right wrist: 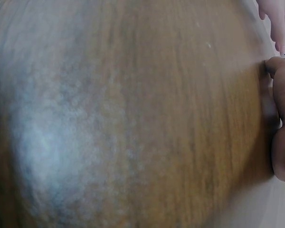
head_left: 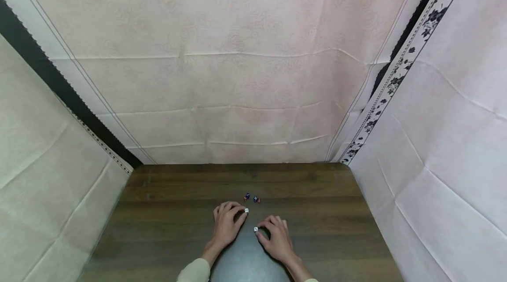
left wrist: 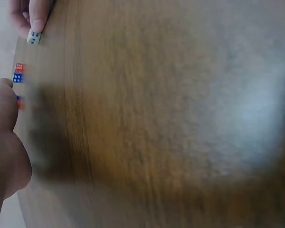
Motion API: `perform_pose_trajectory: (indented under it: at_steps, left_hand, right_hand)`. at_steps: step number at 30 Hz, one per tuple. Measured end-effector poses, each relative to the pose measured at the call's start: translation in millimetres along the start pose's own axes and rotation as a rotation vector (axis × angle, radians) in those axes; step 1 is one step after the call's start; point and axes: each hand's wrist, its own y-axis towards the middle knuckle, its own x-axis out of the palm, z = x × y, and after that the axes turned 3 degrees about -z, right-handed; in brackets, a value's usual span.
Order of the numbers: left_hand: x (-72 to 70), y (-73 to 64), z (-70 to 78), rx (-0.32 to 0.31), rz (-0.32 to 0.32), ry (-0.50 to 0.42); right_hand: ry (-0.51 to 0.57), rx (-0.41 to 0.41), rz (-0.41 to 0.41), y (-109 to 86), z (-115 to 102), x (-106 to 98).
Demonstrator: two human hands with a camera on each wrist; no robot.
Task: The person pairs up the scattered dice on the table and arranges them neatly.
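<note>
My left hand (head_left: pixel 227 225) pinches a white die (head_left: pixel 246 210) between thumb and forefinger, just in front of the coloured dice. Nearer to me and a little to the right, my right hand (head_left: pixel 277 240) holds another white die (head_left: pixel 255 229) at its fingertips. Dark pips show on that second die (left wrist: pixel 34 37) in the left wrist view. Beyond both hands lie blue dice (head_left: pixel 247 195) and red dice (head_left: pixel 259 200), in two close pairs. In the right wrist view the left hand's die (right wrist: pixel 284 54) is partly hidden.
The dice are on a brown wood-grain table (head_left: pixel 166 216) with rounded far corners. Pale cloth (head_left: pixel 237 97) hangs behind the table. More cloth stands at the left (head_left: pixel 59 176) and right, the right one edged with a dark floral band (head_left: pixel 396 79).
</note>
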Motion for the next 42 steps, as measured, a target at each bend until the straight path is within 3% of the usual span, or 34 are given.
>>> perform_pose_trajectory:
  at_steps: [10,19,22,28,35,42]
  left_hand:
    - [-1.9,-21.6,10.5,0.031,-0.028,-0.006]
    - [1.1,-39.9,13.6,0.0,-0.095,0.007]
    - [2.5,-43.9,13.2,0.024,-0.082,0.028]
    - [6.1,-47.0,12.4,0.085,-0.017,0.08]
    - [10.2,-47.1,13.7,0.105,0.03,0.092]
    - [11.2,-47.0,14.9,0.063,-0.015,0.097]
  right_hand:
    - [-0.005,-0.019,0.026,-0.8,1.6,1.5]
    - [-0.004,-0.028,0.032,-0.2,0.3,0.0]
    - [-0.002,-0.027,0.029,-0.4,-0.2,-0.3]
    - [-0.007,-0.032,0.035,-0.3,0.1,0.4]
    - [-0.017,-0.012,0.021,-0.3,1.6,1.4]
    - [-0.01,0.0,0.008,-0.1,1.6,1.6]
